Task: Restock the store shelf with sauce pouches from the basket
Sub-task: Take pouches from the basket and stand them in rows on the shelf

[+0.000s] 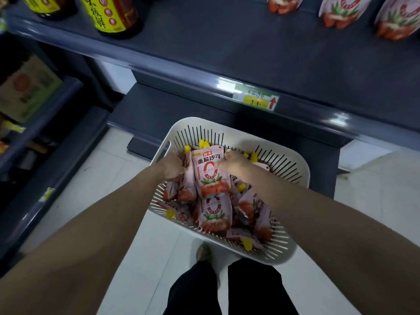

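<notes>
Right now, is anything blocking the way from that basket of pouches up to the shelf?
Nothing visible. Both hands, left hand and right hand, grip pouches in the basket. The shelf above has bare space between the bottles and shelved pouches.

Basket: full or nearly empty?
Well stocked. The white basket holds a jumbled pile of pink tomato sauce pouches across most of its floor; depth of the pile cannot be told.

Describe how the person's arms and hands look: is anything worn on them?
Both forearms are bare as far as the picture shows, with no sleeve in view. The left hand and the right hand carry no glove, and no watch or bracelet shows at the wrists. Rings cannot be judged; the fingers are partly hidden.
</notes>
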`<move>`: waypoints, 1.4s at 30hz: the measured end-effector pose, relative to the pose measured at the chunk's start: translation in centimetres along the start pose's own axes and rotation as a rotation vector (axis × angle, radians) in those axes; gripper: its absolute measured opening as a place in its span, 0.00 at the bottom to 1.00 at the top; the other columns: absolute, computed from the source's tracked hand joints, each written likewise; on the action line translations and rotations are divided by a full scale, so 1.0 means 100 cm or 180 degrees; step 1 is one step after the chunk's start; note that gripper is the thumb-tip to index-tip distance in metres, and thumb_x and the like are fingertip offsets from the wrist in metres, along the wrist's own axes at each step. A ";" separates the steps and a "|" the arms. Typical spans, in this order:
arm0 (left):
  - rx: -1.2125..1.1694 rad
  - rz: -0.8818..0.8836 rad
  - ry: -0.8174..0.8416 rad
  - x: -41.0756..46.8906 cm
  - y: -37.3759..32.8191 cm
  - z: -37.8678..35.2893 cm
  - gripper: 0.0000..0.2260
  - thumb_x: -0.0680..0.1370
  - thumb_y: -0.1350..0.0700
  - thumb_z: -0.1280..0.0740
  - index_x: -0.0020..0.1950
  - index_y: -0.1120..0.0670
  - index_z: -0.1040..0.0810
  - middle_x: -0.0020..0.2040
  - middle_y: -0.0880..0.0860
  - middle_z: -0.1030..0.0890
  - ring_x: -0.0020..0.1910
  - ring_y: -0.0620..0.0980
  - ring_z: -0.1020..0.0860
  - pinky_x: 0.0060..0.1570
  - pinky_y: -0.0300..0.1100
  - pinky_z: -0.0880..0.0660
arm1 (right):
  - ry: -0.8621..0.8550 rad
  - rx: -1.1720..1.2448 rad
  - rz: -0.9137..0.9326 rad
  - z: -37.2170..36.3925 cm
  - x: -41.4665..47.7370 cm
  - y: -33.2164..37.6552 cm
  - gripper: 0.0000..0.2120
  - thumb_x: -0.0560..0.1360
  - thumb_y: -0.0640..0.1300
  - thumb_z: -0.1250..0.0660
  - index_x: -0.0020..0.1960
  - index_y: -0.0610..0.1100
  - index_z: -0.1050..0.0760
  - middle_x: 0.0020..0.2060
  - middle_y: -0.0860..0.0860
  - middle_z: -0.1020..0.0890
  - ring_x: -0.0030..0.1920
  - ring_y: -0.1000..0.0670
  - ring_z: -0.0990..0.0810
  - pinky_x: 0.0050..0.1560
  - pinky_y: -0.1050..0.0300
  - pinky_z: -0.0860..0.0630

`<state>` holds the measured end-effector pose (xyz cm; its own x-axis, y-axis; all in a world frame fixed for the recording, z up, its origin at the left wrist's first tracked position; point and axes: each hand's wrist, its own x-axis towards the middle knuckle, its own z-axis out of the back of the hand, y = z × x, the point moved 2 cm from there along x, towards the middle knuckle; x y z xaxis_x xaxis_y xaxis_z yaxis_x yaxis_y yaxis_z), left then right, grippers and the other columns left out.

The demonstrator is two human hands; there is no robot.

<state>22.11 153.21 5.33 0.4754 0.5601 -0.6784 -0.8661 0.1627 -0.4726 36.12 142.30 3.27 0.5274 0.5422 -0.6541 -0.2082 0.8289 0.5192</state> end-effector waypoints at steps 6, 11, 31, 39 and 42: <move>-0.0655 0.0315 0.0096 0.014 0.015 -0.001 0.05 0.77 0.67 0.39 0.45 0.63 0.23 0.45 0.61 0.21 0.47 0.59 0.21 0.52 0.53 0.22 | -0.0224 0.1197 -0.0529 -0.023 0.018 0.004 0.28 0.75 0.47 0.32 0.70 0.37 0.36 0.59 0.42 0.21 0.58 0.44 0.20 0.58 0.51 0.23; -0.0839 0.0419 0.0103 0.026 0.021 -0.003 0.04 0.77 0.66 0.38 0.49 0.61 0.24 0.49 0.60 0.22 0.45 0.55 0.22 0.47 0.49 0.21 | -0.0424 0.0920 -0.0530 -0.017 0.016 0.010 0.19 0.75 0.47 0.31 0.57 0.33 0.25 0.40 0.45 0.19 0.33 0.49 0.22 0.35 0.58 0.26; -0.0620 0.0412 0.0358 0.044 -0.001 -0.028 0.42 0.74 0.53 0.30 0.78 0.54 0.55 0.79 0.49 0.55 0.78 0.55 0.51 0.74 0.58 0.47 | -0.0898 0.0930 0.1087 0.042 -0.029 0.008 0.11 0.74 0.36 0.32 0.56 0.40 0.20 0.50 0.42 0.16 0.50 0.41 0.17 0.54 0.41 0.22; -0.0767 0.0452 0.0416 0.033 -0.007 -0.035 0.39 0.75 0.56 0.31 0.77 0.52 0.54 0.79 0.54 0.54 0.76 0.57 0.44 0.73 0.57 0.44 | -0.1012 0.0991 0.1194 0.050 -0.041 0.001 0.11 0.74 0.36 0.32 0.56 0.40 0.20 0.50 0.43 0.16 0.52 0.42 0.18 0.57 0.43 0.22; -0.0787 0.0492 0.0480 0.032 -0.007 -0.038 0.37 0.75 0.57 0.31 0.77 0.53 0.50 0.78 0.57 0.47 0.75 0.57 0.39 0.73 0.58 0.43 | -0.1044 0.1021 0.1235 0.052 -0.046 0.000 0.11 0.74 0.36 0.32 0.55 0.41 0.19 0.50 0.43 0.16 0.52 0.42 0.18 0.57 0.43 0.22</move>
<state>24.79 151.75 1.35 0.3747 0.4331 -0.8197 -0.8749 -0.1274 -0.4672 38.03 139.13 9.14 0.6999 0.6838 -0.2063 -0.2044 0.4685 0.8595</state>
